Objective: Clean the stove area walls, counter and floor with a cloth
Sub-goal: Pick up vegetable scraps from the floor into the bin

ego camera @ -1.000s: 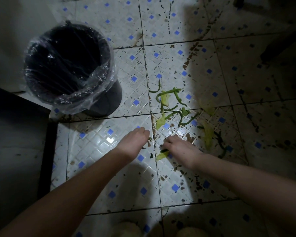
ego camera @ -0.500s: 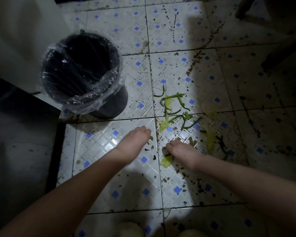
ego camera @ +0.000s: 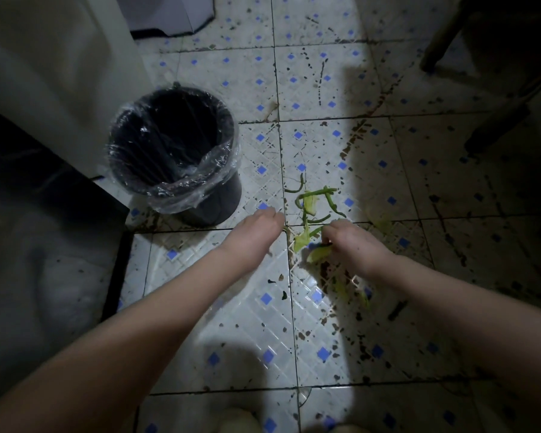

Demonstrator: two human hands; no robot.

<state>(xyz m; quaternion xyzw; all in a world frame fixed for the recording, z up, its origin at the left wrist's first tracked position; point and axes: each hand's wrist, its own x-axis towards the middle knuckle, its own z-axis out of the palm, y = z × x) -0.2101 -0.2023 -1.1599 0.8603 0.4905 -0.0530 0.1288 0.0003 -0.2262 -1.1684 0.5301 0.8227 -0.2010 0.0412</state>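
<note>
From the head camera, looking straight down, the tiled floor (ego camera: 253,310) fills the view: pale tiles with small blue squares, spattered with dark stains that are thickest on the right half. A heap of green vegetable scraps (ego camera: 313,204), thin stems and pale leaf bits, lies on the tiles near the middle, just right of a grout line. The left hand (ego camera: 256,233) reaches in palm down, its fingers straight and held together, with the tips at the left edge of the scraps. I cannot tell whether they touch the floor. The right hand (ego camera: 353,245) is at the near side of the heap with its fingers curled down, pinching a pale leaf piece and a dark stem between thumb and fingertips. A few more leaf bits lie in shadow under the right forearm. A black bin (ego camera: 175,154) lined with a clear plastic bag stands upright on the floor, left of the scraps and just beyond the left hand. A dark cabinet (ego camera: 44,245) borders the left side, and dark chair legs (ego camera: 444,42) stand at the upper right.
</note>
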